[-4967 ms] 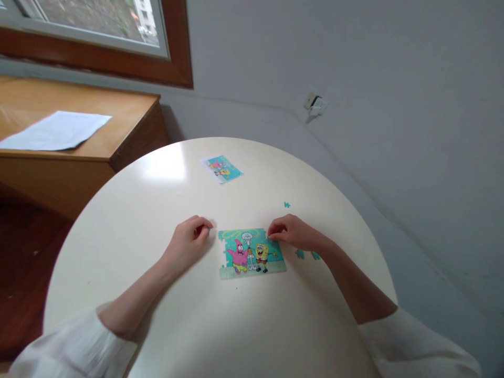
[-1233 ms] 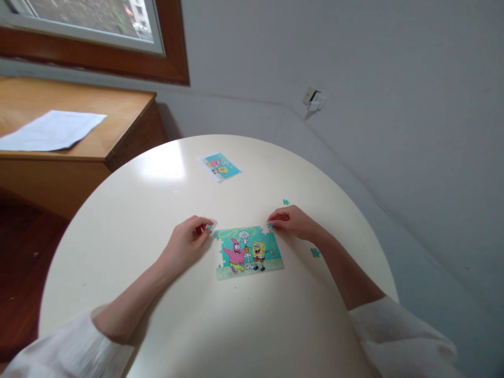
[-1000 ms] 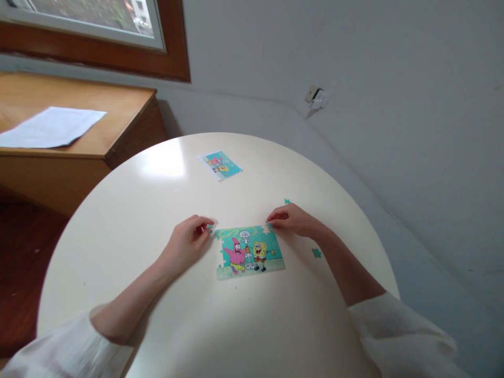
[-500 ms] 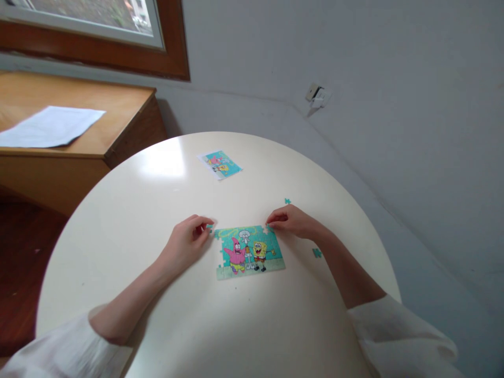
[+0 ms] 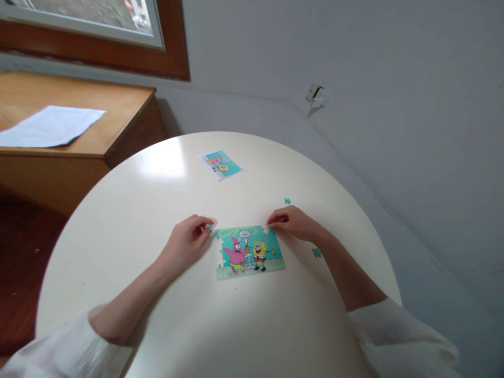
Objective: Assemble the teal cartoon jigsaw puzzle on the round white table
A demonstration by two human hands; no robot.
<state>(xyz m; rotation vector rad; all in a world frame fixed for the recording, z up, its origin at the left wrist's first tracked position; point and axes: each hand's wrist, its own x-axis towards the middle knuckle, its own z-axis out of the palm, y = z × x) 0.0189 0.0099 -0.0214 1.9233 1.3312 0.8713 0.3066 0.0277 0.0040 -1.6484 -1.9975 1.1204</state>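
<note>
A partly assembled jigsaw puzzle [image 5: 252, 252] with cartoon figures, pink, grey and yellow on teal, lies flat between my hands. Gaps show along its left edge and near its upper right corner. My left hand [image 5: 191, 235] is just off the upper left corner, thumb and fingers closed on a small teal puzzle piece [image 5: 210, 229]. At the upper right corner, my right hand [image 5: 289, 220] pinches a teal puzzle piece mostly covered by its fingertips; whether that piece is joined to the rest, I cannot tell. Loose puzzle pieces lie beyond the right hand [image 5: 287, 201] and beside the right forearm [image 5: 317, 253].
A small picture card [image 5: 221, 164] with the same cartoon scene lies toward the far side of the round white table [image 5: 177, 315]. Left of it stands a wooden desk [image 5: 129, 113] with a white paper sheet [image 5: 51, 126]. A wall socket [image 5: 318, 97] is on the wall behind.
My right hand has shifted very slightly at the puzzle's upper right corner. The left hand, the puzzle and the loose pieces look unmoved.
</note>
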